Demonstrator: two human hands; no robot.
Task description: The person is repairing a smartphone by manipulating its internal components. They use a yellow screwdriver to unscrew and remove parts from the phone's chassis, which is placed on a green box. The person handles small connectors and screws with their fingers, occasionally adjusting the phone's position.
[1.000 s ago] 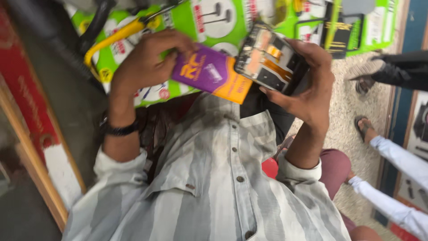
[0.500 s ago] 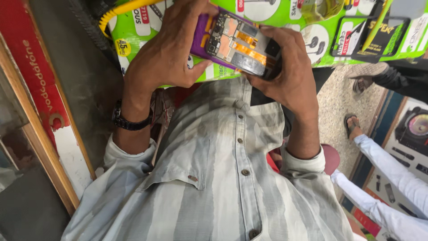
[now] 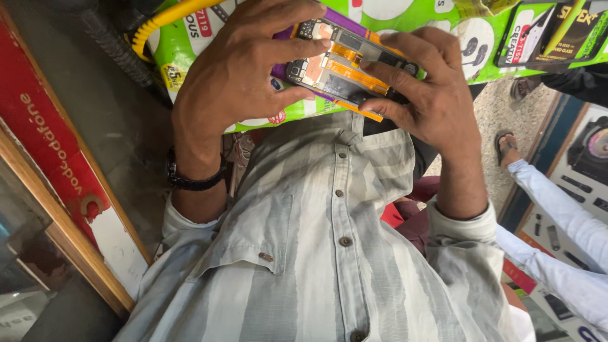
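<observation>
Kid: Up near the top, two hands hold something flat. What is it?

Helper: It looks like a phone part (image 3: pixel 345 66), dark, with orange strips and small metal bits on its back. It sits above the striped shirt (image 3: pixel 329 253), in front of the green packs. A purple and orange card (image 3: pixel 354 107) lies right under it.

Kid: How are the hands holding it?

Helper: The left hand (image 3: pixel 237 69) wraps over the left end, fingers closed on top. The right hand (image 3: pixel 437 95) grips the right end, with the thumb pressed on the lower edge. Both hands are closed on it.

Kid: How do you hold it well?

Helper: I think by the edges only. The orange strips look thin, so fingers should press softly and stay off them. Both hands should keep it flat so it does not bend.

Kid: What is the biggest thing with colour around?

Helper: The red sign board (image 3: pixel 60 152) on the left, long and tilted, with white letters and a wood edge. Next come the bright green packs (image 3: pixel 418 22) behind the hands, with white round shapes and little earphone pictures. A yellow cable (image 3: pixel 168 19) curves over them.

Kid: And smaller?

Helper: Dark flat packs (image 3: pixel 548 31) hang at the top right. On the right wall is a poster (image 3: pixel 586 158) showing small gadgets.
</observation>
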